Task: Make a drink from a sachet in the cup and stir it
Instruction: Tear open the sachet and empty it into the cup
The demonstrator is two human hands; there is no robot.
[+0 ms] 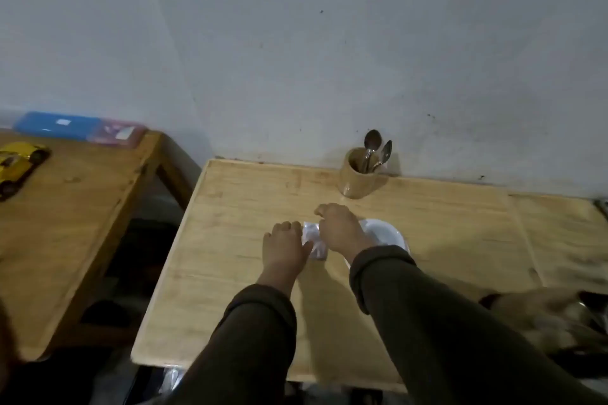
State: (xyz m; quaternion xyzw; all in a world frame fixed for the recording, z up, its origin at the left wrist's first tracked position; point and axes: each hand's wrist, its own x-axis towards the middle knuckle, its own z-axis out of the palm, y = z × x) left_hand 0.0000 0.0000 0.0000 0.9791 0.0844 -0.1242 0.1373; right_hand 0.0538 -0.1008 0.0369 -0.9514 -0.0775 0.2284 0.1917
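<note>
A small whitish sachet is held between both my hands above the wooden table. My left hand grips its left side and my right hand pinches its top right. Just right of the sachet stands a white cup, partly hidden behind my right wrist; its inside looks pale. A wooden holder with spoons stands at the back by the wall.
A second wooden table stands to the left across a gap, with a yellow toy car and a blue and pink box. Blurred dark items lie at the right edge. The wall rises directly behind.
</note>
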